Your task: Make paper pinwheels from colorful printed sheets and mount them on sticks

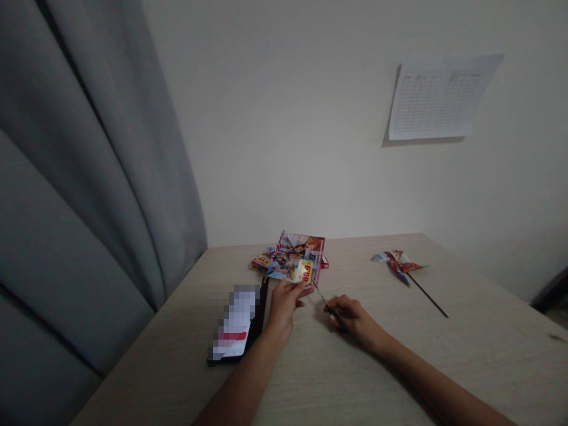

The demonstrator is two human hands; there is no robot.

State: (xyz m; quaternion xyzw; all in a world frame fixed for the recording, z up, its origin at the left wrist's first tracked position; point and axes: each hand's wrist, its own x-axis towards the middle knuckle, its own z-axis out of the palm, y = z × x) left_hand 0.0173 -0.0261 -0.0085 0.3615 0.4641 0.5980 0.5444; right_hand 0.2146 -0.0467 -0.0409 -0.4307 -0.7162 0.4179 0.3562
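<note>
Nearest, two bare forearms reach in over the pale table [173, 384], one from the near middle and one from the near right. Just left of the left forearm lies a phone [237, 322], its bright screen blurred into blocks apart from a red bar, with a dark strip along its right side. Farther in, the right hand [348, 313] has its grip closed around the dark handle of a slim tool [322, 296], whose thin metal shaft slants far and left; whether it has one blade or two I cannot tell. The left hand [285, 302], a little farther left, has its grip pinching the near edge of a colourful printed sheet [299, 242], close to a yellow label [305, 271] with red figures. The sheet thus lies just beyond the left grip, spreading away to the far side, and to the far left of the right grip; the tool's tip meets or nearly meets its near right corner, and contact is too small to make out. Beneath and behind the sheet, more printed paper [261, 260] shows on its left. Well apart on the right rests a pinwheel [399, 266], its thin dark stick [428, 296] pointing near and right. Farthest are the pale wall [288, 118], a notice [437, 103] hung on its right part, and a grey curtain [110, 118] on the left.
</note>
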